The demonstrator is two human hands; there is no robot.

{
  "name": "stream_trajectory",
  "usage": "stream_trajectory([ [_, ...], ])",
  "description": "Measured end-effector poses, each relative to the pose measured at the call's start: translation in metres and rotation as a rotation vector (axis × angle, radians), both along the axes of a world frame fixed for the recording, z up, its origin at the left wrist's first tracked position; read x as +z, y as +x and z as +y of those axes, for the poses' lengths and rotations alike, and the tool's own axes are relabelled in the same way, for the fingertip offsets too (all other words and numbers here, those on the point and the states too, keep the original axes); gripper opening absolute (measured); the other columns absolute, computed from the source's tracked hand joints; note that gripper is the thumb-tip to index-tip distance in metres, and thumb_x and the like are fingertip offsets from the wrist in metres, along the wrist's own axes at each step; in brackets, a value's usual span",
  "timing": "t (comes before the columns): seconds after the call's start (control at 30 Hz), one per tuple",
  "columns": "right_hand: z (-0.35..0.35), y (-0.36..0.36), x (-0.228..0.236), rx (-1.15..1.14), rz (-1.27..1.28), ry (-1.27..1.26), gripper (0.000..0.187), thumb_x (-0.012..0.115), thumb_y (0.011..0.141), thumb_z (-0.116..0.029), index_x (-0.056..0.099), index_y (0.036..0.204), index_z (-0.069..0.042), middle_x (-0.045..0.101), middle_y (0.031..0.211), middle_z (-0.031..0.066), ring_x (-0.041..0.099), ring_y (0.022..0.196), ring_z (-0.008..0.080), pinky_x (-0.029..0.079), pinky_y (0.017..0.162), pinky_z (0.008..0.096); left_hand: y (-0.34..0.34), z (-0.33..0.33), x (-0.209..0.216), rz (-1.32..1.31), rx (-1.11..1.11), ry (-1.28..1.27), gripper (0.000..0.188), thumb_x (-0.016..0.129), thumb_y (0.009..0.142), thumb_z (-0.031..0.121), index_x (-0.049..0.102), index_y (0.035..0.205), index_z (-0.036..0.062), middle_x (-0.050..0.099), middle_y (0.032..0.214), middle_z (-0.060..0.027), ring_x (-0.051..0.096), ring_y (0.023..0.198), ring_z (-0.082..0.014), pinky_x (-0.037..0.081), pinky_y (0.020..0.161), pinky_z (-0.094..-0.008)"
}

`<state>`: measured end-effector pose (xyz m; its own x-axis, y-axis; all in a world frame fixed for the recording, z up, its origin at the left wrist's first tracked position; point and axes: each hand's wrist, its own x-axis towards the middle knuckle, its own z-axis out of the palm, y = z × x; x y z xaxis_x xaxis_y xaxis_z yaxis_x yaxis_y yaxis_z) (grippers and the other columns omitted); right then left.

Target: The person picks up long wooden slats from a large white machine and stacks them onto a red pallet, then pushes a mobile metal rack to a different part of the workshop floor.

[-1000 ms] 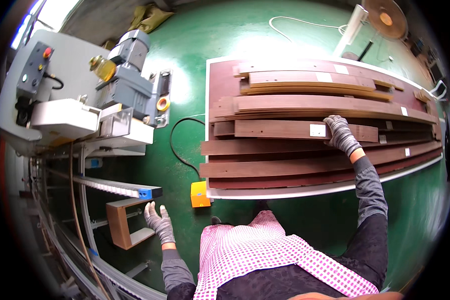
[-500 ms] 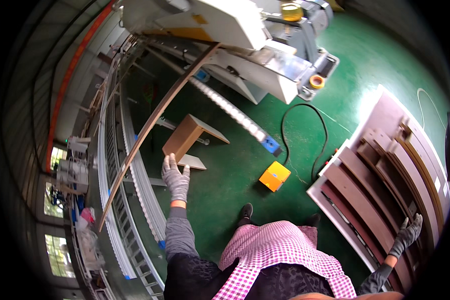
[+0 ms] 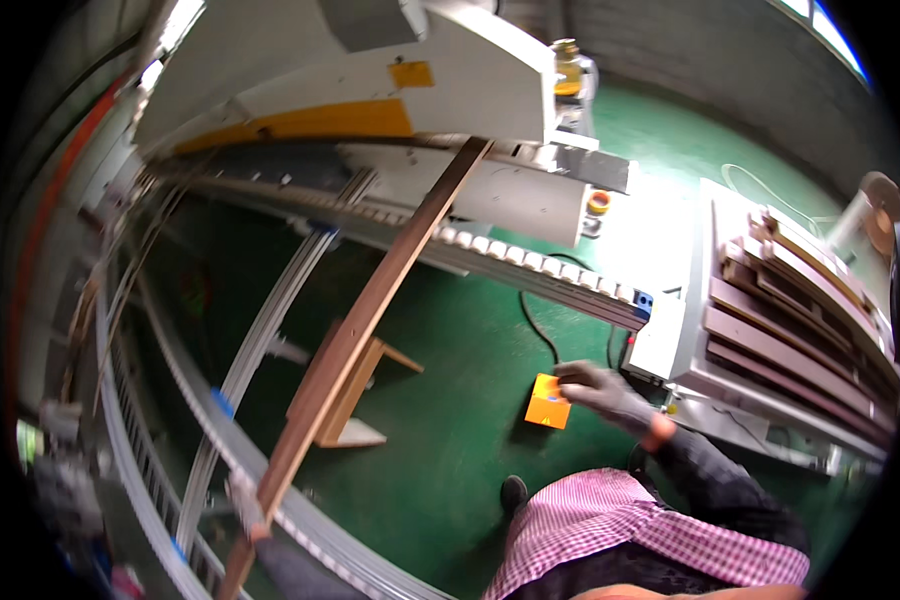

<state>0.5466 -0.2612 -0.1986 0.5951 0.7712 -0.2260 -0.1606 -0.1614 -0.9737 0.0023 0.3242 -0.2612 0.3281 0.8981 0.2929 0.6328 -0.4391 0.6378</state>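
Note:
A long narrow brown board (image 3: 375,295) slants from the large white machine (image 3: 490,80) down to the lower left. Near its lower end, my left hand (image 3: 243,503) in a grey glove closes around it, blurred and partly covered by the board. My right hand (image 3: 610,396), also gloved, hangs in front of me with its fingers pointing left. Motion smears those fingers, and no held thing shows there. From my viewpoint it overlaps the edge of an orange box (image 3: 546,410) on the floor.
A roller rail (image 3: 530,262) runs along the machine's front. Brown boards (image 3: 770,325) lie stacked on a pale table (image 3: 695,300) at right. Metal rails (image 3: 270,300) cross at left, near an angular wooden piece (image 3: 345,400). A black cable (image 3: 538,325) leads to the orange box.
My left hand has gone down and left onto the long board. My right hand has left the board stack and swung inward. The view has turned, bringing the machine closer.

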Motion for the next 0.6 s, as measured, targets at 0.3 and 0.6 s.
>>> stream_trajectory([
  [0.3, 0.298, -0.073, -0.089, 0.109, 1.255, 0.850, 0.060, 0.074, 0.084, -0.039, 0.050, 0.132, -0.012, 0.055, 0.133, 0.0142, 0.054, 0.122, 0.0319, 0.041, 0.106, 0.0580, -0.076, -0.129, 0.061, 0.846, -0.166, 0.159, 0.066, 0.081, 0.063, 0.048, 0.062, 0.118, 0.0158, 0.065, 0.107, -0.0158, 0.061, 0.103, -0.0372, 0.046, 0.091, -0.0523],
  [0.6, 0.160, -0.112, -0.006, 0.120, 1.202, 1.026, 0.046, 0.073, 0.076, -0.007, 0.057, 0.119, -0.007, 0.062, 0.119, 0.0127, 0.051, 0.127, 0.0349, 0.034, 0.113, 0.0577, -0.096, -0.187, 0.117, 0.849, -0.158, 0.249, 0.053, 0.072, 0.072, 0.045, 0.063, 0.117, 0.0188, 0.065, 0.103, -0.0129, 0.061, 0.098, -0.0363, 0.042, 0.093, -0.0532],
])
